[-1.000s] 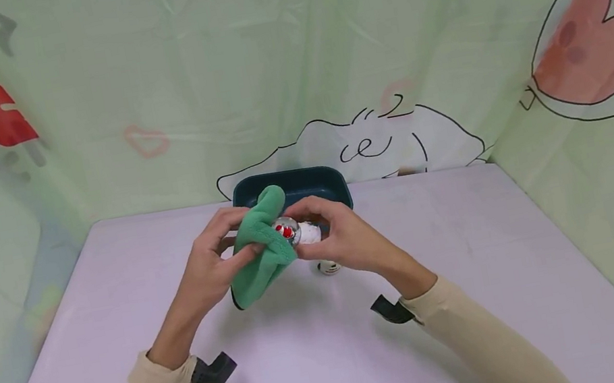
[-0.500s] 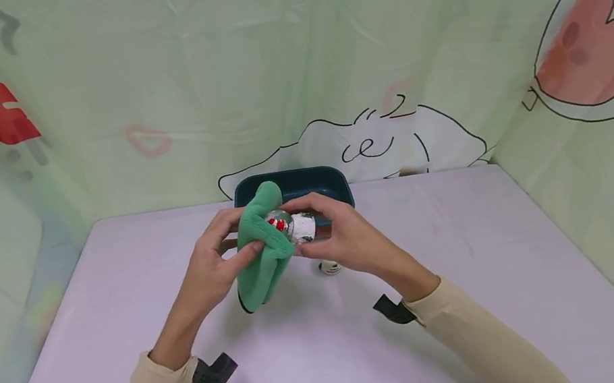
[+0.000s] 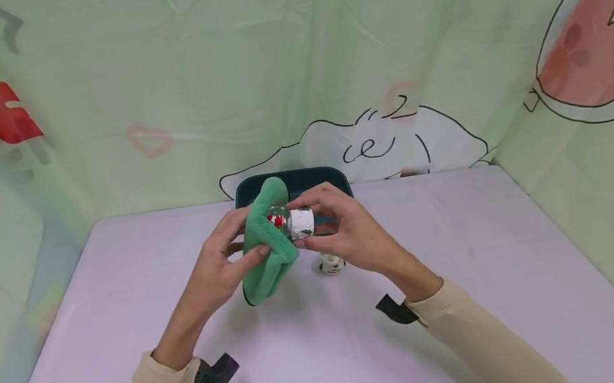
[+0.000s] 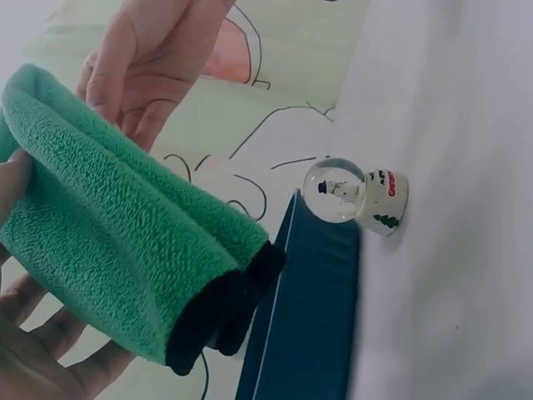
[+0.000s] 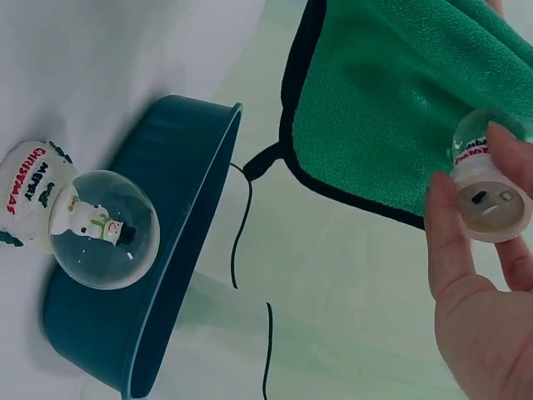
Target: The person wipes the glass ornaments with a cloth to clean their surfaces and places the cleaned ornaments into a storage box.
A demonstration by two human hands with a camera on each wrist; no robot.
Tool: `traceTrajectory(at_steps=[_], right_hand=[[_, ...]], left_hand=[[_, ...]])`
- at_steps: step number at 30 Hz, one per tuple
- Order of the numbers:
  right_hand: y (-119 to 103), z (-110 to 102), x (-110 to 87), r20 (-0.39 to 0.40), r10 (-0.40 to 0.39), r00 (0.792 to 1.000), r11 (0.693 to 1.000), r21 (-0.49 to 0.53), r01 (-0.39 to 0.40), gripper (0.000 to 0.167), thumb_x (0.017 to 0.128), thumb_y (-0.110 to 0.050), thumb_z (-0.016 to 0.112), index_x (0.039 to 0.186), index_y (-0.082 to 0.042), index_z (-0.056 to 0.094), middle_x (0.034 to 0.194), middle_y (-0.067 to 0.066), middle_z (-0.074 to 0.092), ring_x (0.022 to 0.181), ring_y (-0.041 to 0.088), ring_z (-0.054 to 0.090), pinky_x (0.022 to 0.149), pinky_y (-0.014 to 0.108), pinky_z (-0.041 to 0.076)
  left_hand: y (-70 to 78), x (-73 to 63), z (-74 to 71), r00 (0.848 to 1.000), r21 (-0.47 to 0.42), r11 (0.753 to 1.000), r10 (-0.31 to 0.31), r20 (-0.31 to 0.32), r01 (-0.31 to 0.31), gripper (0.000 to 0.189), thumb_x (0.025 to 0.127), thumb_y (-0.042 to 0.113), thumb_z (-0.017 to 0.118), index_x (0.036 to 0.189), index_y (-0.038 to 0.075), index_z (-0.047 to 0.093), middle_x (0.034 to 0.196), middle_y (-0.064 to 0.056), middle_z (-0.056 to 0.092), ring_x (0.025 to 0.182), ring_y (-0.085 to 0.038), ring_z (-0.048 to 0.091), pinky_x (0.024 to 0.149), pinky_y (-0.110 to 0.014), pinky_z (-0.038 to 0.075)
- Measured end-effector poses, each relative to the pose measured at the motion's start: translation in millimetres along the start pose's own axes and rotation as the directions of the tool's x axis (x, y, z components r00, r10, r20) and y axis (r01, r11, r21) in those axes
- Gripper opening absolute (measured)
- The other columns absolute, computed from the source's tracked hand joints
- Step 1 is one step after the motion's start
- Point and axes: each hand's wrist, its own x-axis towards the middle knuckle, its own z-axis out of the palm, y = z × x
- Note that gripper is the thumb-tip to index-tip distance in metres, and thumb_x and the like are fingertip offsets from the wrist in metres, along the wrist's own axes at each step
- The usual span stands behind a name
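My left hand (image 3: 214,257) grips a folded green towel (image 3: 267,253) with black edging, thumb on the near side. In my right hand (image 3: 358,227), thumb and fingers hold a small snow globe (image 3: 301,222) by its white base. Its clear dome, with something red inside, lies against the towel and is partly wrapped by it. The right wrist view shows the underside of the base (image 5: 493,212) facing that camera. A second snow globe (image 4: 385,200) stands upright on the table below the right hand, a snowman inside and red lettering on its base.
A dark blue basin (image 3: 313,178) stands at the table's back edge, behind the hands and close to the standing snow globe. A pale green printed curtain (image 3: 258,56) encloses the lilac table (image 3: 313,368) at the back and sides.
The held snow globe has turned within the towel and shifted slightly up, so more of its white base shows. The right fingers have changed position on it. The towel's folds have shifted a little.
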Motion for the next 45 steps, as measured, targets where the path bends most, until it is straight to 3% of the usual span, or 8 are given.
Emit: traceTrajectory(at_steps=[4,13,22,31,38,45], right_hand=[[-1.0,-0.5,-1.2,-0.018,-0.018,1.0,1.0,0.009,0.018,0.053,0.084,0.0,0.082,0.133,-0.011,0.065,0.123,0.003,0.057,0.112,0.022,0.06,0.093,0.032,0.058],[0.7,-0.4,1.0,-0.031,-0.113,0.993,0.993,0.022,0.114,0.062,0.087,0.002,0.077,0.144,-0.012,0.056,0.138,0.002,0.054,0.12,0.025,0.062,0.098,0.033,0.055],[2.4,-2.0,0.5,-0.03,-0.185,0.982,0.983,-0.024,0.185,0.064,0.086,0.002,0.078,0.145,-0.012,0.057,0.132,0.005,0.058,0.119,0.022,0.061,0.095,0.032,0.057],[5.1,-4.3,-1.0,-0.04,-0.237,0.971,0.971,-0.001,0.237,0.052,0.082,0.008,0.079,0.13,-0.006,0.063,0.128,0.008,0.063,0.112,0.022,0.065,0.092,0.037,0.059],[0.7,-6.7,1.5,-0.032,-0.213,0.977,0.977,-0.025,0.212,0.054,0.081,0.004,0.082,0.132,-0.006,0.065,0.122,0.007,0.068,0.106,0.021,0.068,0.09,0.042,0.059],[-3.0,-7.1,3.3,-0.014,-0.072,0.997,0.997,0.02,0.073,0.047,0.085,0.001,0.08,0.129,-0.005,0.066,0.117,0.009,0.07,0.1,0.021,0.071,0.087,0.035,0.06]], left_hand=[[0.0,-1.2,3.8,1.0,-0.003,1.0,-0.004,-0.02,0.004,0.065,0.093,0.008,0.074,0.151,0.02,0.048,0.138,-0.002,0.055,0.121,-0.022,0.057,0.094,-0.049,0.053],[3.1,2.6,7.3,0.993,-0.027,1.0,-0.003,-0.119,0.0,0.063,0.092,0.003,0.074,0.148,0.015,0.048,0.136,-0.007,0.058,0.119,-0.028,0.063,0.089,-0.045,0.057],[4.8,2.1,8.0,0.994,-0.034,0.998,0.051,-0.098,-0.055,0.067,0.088,0.001,0.078,0.147,0.018,0.05,0.135,-0.002,0.059,0.121,-0.02,0.06,0.088,-0.042,0.055],[7.8,4.4,6.5,0.989,0.0,0.995,0.099,-0.11,-0.099,0.064,0.086,-0.001,0.079,0.143,0.014,0.054,0.13,-0.003,0.062,0.116,-0.019,0.063,0.084,-0.04,0.057],[8.4,5.8,2.9,0.989,-0.016,0.995,0.1,-0.109,-0.102,0.059,0.086,0.0,0.079,0.139,0.015,0.059,0.128,0.0,0.063,0.112,-0.019,0.062,0.085,-0.038,0.059],[7.3,8.6,0.6,0.985,-0.042,0.988,0.142,-0.098,-0.147,0.058,0.085,-0.004,0.079,0.138,0.012,0.061,0.133,-0.002,0.062,0.118,-0.021,0.058,0.088,-0.036,0.06]])
